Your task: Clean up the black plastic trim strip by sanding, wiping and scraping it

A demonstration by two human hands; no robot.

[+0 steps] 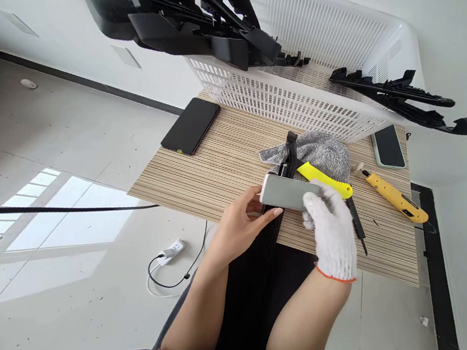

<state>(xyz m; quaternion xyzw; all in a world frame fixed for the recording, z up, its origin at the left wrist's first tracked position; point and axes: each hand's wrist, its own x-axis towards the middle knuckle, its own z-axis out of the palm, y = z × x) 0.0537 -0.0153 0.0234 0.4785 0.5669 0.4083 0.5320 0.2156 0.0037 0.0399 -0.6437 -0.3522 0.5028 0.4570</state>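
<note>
In my gloved right hand (330,222) is a flat grey rectangular block (285,192) with a white edge. The block lies across a long narrow black plastic part (290,156), hiding its middle. My bare left hand (242,222) grips that part just below the block, thumb on the near side and fingers partly hidden behind. The black part runs from the tabletop towards my lap. Beyond my right hand, a yellow utility knife (323,180) rests against a crumpled grey cloth (325,152).
A white basket (278,97) holding several black plastic parts (201,27) stands at the back of the wood-grain table (198,184). A black phone (192,125) lies left; another phone (389,147) and a yellow rotary tool (396,197) lie right. A power strip (172,252) sits on the floor.
</note>
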